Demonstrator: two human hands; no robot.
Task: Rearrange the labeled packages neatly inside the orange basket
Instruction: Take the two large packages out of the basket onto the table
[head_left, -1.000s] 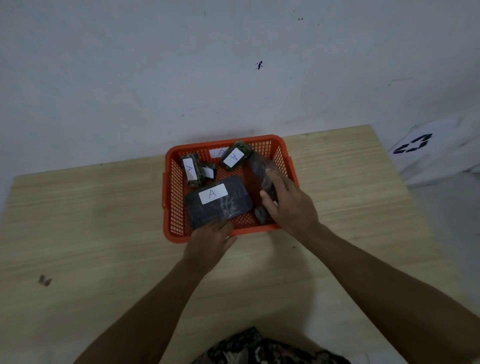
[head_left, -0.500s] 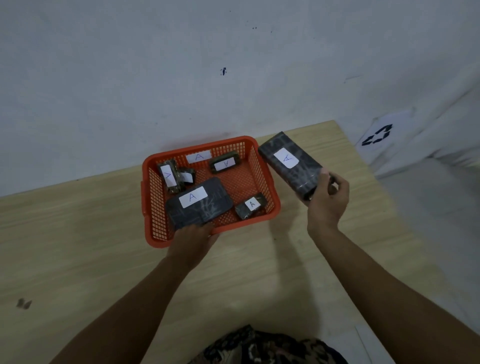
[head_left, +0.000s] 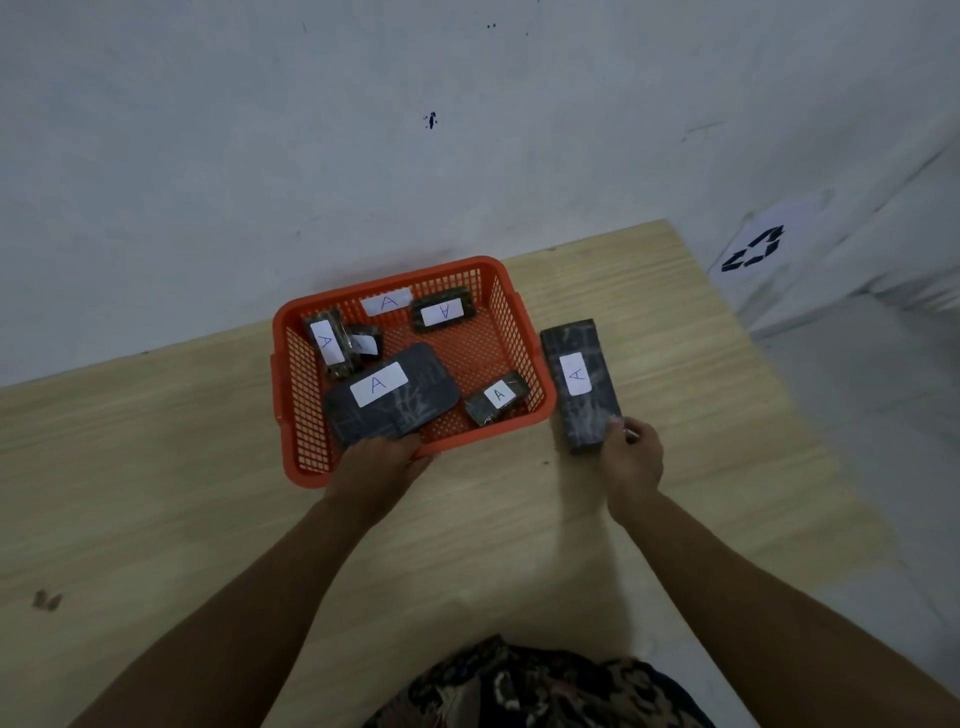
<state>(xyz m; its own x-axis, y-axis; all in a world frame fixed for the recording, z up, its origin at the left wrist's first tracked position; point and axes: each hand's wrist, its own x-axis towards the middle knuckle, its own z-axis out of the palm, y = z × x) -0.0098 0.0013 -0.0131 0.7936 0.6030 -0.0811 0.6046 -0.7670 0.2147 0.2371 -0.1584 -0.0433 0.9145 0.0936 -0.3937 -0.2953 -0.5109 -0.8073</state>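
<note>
- My right hand grips the near end of a long, dark rectangular package, fingers curled around it; it lies on the table just outside the basket's right wall, its white paper label reading "A".
- My left hand is at the near rim of the orange basket, fingertips closed on the near edge of a broad flat package with rounded corners and a glossy dark wrap; whether the hand also touches the rim I cannot tell.
- The basket is moulded plastic with lattice walls and a perforated floor, standing near the table's far edge by the wall.
- A small wrapped block lies in the basket's near right corner.
- A small oblong package lies by the far wall, beside a loose-looking white label.
- A narrow package sits tilted at the far left, a smaller bundle tucked against it.
- The table is pale wood-grain laminate, smooth and matte.
</note>
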